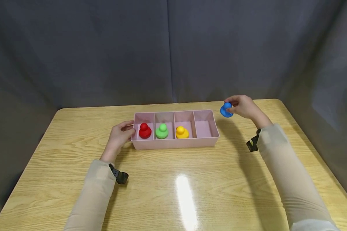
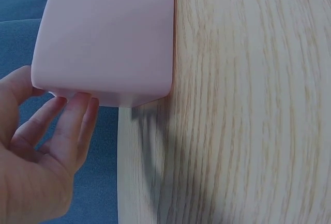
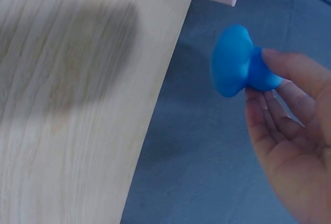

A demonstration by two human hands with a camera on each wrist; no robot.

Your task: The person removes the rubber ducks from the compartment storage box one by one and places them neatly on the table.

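Note:
A pink tray (image 1: 176, 144) with several compartments sits mid-table. From its left, the compartments hold a red duck (image 1: 145, 131), a green duck (image 1: 162, 131) and a yellow duck (image 1: 182, 132); the rightmost one holds nothing. My left hand (image 1: 119, 135) rests against the tray's left end, its straight fingers (image 2: 72, 125) touching the pink wall (image 2: 108, 38). My right hand (image 1: 243, 106) pinches a blue duck (image 1: 226, 110) in the air, just beyond the tray's right end. In the right wrist view the blue duck (image 3: 239, 61) is held by its head between thumb and fingertips.
The wooden table (image 1: 191, 186) ends close behind the tray, with a grey curtain (image 1: 167, 48) beyond. Black wrist mounts (image 1: 120, 175) sit on both sleeves. Bare tabletop lies in front of the tray, with a light glare (image 1: 186, 199) on it.

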